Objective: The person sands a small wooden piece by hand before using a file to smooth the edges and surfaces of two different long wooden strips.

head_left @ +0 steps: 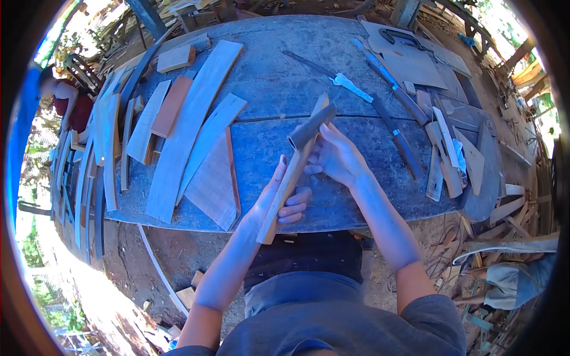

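Note:
Held over the near edge of the blue table is a hammer (pixel 310 127) with a flat wooden handle and a dark, tube-like head whose near end looks hollow. My left hand (pixel 284 199) is closed round the lower handle, its thumb pointing up along the wood. On the other side my right hand (pixel 338 155) is closed at the head, thumb against the dark metal and fingers curled near the upper handle; part of that grip is hidden. The handle slants up and away from me, and its top end sticks out beyond the head.
Boards (pixel 193 133) and wood offcuts lie along the table's left side. Long dark-handled tools (pixel 407 155), one with a white wrapping (pixel 351 86), lie to the right. A clamp (pixel 404 38) rests at the far right. People are at left (pixel 74 107) and right (pixel 516 280).

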### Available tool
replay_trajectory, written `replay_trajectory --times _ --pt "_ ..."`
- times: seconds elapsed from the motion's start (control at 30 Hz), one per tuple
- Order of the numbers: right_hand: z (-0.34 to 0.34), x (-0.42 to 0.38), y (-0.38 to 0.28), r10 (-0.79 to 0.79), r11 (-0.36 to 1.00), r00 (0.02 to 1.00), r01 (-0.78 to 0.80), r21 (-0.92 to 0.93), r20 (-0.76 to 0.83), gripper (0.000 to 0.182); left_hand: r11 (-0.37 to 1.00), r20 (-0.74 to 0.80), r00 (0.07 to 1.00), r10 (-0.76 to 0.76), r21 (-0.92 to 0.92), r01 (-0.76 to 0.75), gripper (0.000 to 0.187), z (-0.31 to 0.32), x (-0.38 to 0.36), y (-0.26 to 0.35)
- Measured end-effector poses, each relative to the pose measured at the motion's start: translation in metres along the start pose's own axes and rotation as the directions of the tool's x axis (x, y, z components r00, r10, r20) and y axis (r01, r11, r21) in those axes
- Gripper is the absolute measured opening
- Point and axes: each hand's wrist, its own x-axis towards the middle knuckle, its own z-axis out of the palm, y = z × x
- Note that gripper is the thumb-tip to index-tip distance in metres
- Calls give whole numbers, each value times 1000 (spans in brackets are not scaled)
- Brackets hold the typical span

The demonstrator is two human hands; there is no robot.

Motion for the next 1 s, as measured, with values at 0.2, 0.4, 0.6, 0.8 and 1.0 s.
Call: replay_trajectory --times 0.2,0.4,0.6,0.8,1.0 --pt "15 23 -20 -192 953 960 133 -271 -204 37 430 -299 810 504 901 65 47 14 -12 10" --pt "14 45 -30 -176 937 959 95 -335 -222 32 -34 -192 665 721 950 310 39 27 -10 15" --pt "10 29 -62 -324 791 873 38 -611 -366 28 -139 -148 626 766 912 385 60 14 -20 29" --pt "15 22 -60 -123 526 919 -260 -810 -375 37 -553 -51 678 733 537 637 74 9 -12 26" --pt "-2 44 -47 -256 -12 960 -124 -992 -117 68 -582 39 638 769 455 674 58 9 -16 25"
